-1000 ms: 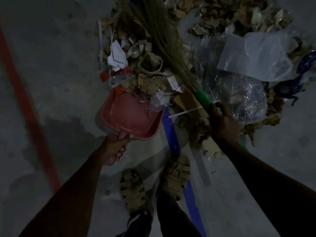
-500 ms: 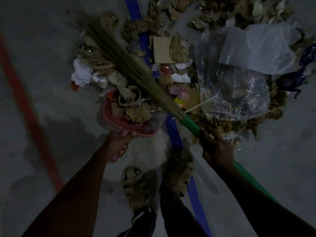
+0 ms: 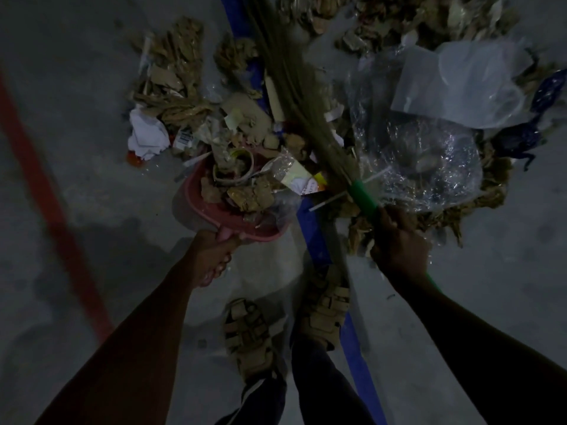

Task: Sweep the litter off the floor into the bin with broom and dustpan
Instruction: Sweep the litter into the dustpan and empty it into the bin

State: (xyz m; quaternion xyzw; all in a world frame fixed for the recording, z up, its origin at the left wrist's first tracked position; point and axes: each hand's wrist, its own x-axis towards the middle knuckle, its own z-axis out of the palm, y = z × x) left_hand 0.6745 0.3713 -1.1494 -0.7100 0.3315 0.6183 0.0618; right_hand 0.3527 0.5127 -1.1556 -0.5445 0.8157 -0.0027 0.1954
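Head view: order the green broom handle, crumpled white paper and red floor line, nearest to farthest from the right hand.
From the right hand:
1. Green broom handle, gripped in it.
2. Crumpled white paper, far side of the dustpan, up left.
3. Red floor line, far left.

one broom (image 3: 294, 96), one dustpan (image 3: 239, 222), two sandals (image 3: 248, 335)

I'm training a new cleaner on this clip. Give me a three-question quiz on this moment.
1. True or false: the pink dustpan already holds litter.
2. Which hand grips the green broom handle? A left hand B right hand
3. Fill in: the floor line running under the litter pile towards the feet is ____.

Key: 1 true; 2 B; 3 blue.
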